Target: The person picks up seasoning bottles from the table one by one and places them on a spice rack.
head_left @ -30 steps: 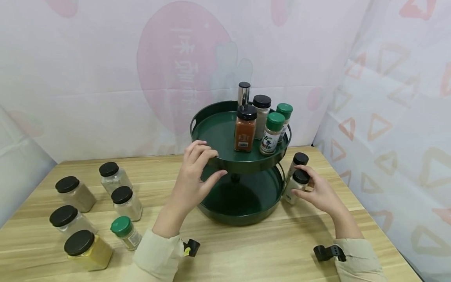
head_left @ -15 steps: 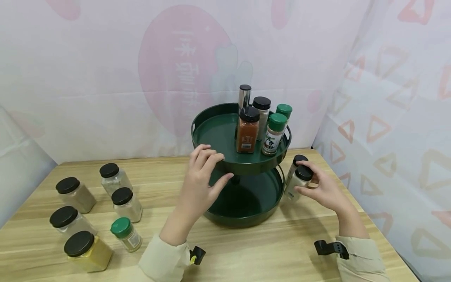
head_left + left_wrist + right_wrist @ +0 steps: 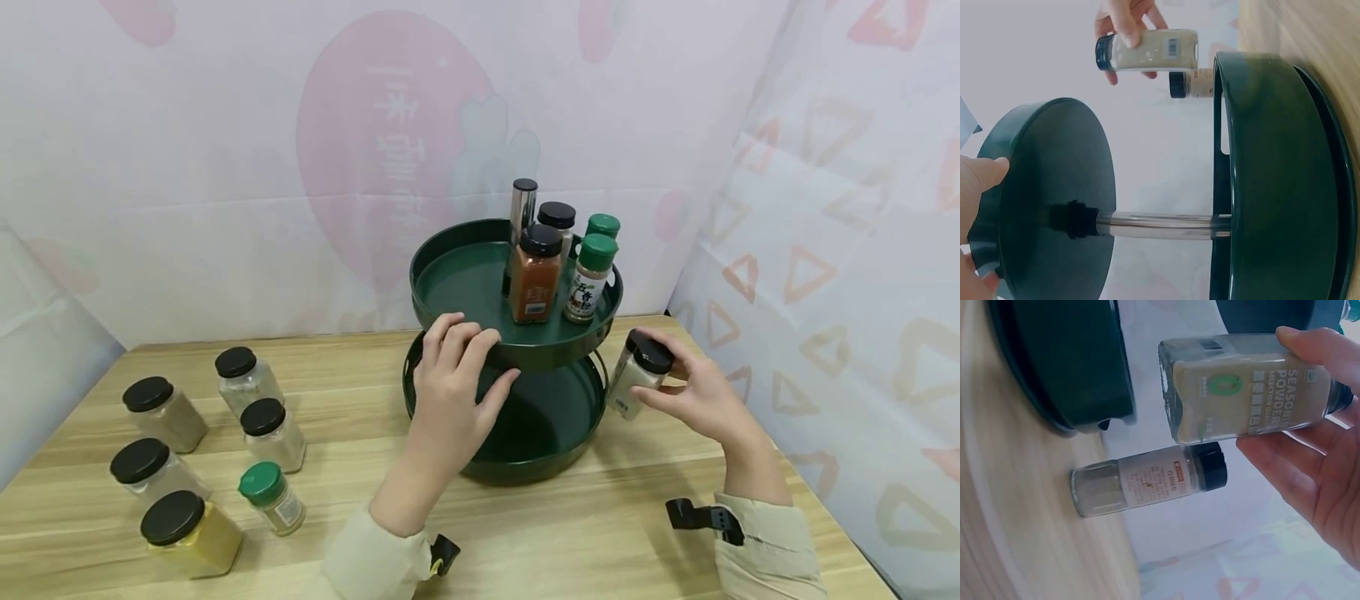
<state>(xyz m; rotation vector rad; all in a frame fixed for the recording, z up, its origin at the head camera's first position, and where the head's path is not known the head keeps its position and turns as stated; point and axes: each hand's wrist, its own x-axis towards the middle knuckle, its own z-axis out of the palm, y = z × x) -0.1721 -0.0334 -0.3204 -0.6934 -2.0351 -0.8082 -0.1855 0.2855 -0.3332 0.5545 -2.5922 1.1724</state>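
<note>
My left hand grips the rim of the upper tray of a dark green two-tier turntable, thumb below the edge. In my right hand a square glass seasoning jar with a black lid and pale powder is held near its lid. It hangs tilted above the table, right of the lower tray. Behind it, a slimmer black-capped spice bottle stands on the table; the held jar mostly hides it in the head view. Between the tiers runs a shiny metal post.
An orange-red spice jar, a green-capped shaker, a tall silver-topped bottle and others stand on the upper tray's right side. Several black-lidded jars, one with yellow powder, and a green-capped shaker stand at the table's left.
My right hand has lifted the seasoning jar off the table. My left hand has moved right along with the rim, and the upper tray has turned, shifting its front jars rightward.
</note>
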